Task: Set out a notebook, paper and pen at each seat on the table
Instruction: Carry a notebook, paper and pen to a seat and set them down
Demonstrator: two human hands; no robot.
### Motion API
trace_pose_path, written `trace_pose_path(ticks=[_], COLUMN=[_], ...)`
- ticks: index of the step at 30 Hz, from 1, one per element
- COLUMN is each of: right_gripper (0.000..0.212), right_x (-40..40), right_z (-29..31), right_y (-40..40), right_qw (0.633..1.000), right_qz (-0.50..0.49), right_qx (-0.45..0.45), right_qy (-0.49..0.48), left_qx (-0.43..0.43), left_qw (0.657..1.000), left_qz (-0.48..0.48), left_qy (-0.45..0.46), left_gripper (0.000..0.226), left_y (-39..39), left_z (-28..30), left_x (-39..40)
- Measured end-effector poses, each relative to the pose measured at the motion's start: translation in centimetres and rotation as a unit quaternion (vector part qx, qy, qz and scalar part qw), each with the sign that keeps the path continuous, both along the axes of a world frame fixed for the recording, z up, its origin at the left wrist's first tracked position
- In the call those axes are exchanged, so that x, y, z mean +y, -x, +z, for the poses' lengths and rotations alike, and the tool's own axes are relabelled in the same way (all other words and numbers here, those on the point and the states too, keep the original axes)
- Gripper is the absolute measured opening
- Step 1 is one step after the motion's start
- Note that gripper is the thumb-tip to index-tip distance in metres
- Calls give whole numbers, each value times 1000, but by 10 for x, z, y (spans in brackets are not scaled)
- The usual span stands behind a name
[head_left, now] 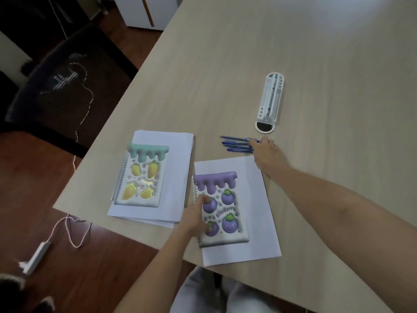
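A purple "Blueberry" spiral notebook (pixel 223 208) lies on a single white sheet (pixel 255 213) near the table's front edge. My left hand (pixel 195 216) grips that notebook at its spiral side, thumb on the cover. To the left, a yellow "Mango" notebook (pixel 142 175) rests on a stack of white paper (pixel 178 177). Several blue pens (pixel 237 144) lie side by side behind the single sheet. My right hand (pixel 267 154) reaches over them, fingertips touching their right ends; whether it grips one is hidden.
A white oblong pen tray (pixel 269 102) lies further back on the light wooden table (pixel 316 53). A dark chair (pixel 56 86) stands left of the table. A white cable and power strip (pixel 36 256) lie on the wooden floor.
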State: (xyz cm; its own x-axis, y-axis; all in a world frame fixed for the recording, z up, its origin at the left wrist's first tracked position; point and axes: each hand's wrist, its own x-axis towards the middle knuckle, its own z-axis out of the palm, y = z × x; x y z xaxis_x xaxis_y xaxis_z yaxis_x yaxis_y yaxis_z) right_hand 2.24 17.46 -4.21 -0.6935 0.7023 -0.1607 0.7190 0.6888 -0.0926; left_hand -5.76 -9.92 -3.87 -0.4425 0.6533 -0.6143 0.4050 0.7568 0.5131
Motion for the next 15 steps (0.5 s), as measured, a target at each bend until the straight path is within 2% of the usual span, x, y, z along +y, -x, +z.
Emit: trace_pose_path(ticks=[3, 7, 12, 15], right_gripper=[42, 44, 22, 25], right_x=[5, 6, 6, 1], right_z=[-10, -13, -10, -15], right_y=[2, -2, -7, -13], right_qw=[999, 998, 998, 997], right_qz=[25, 47, 43, 20], right_qx=[11, 5, -16, -36], right_qy=[-40, -48, -47, -66], left_qx=[-4, -7, -12, -3], left_qw=[1000, 1000, 1000, 1000], left_qz=[-2, -4, 1, -2], left_qy=[-3, -9, -9, -2], left_gripper=[70, 72, 70, 68], left_y=[1, 2, 2, 0], left_z=[0, -2, -3, 2], left_x=[0, 0, 0, 0])
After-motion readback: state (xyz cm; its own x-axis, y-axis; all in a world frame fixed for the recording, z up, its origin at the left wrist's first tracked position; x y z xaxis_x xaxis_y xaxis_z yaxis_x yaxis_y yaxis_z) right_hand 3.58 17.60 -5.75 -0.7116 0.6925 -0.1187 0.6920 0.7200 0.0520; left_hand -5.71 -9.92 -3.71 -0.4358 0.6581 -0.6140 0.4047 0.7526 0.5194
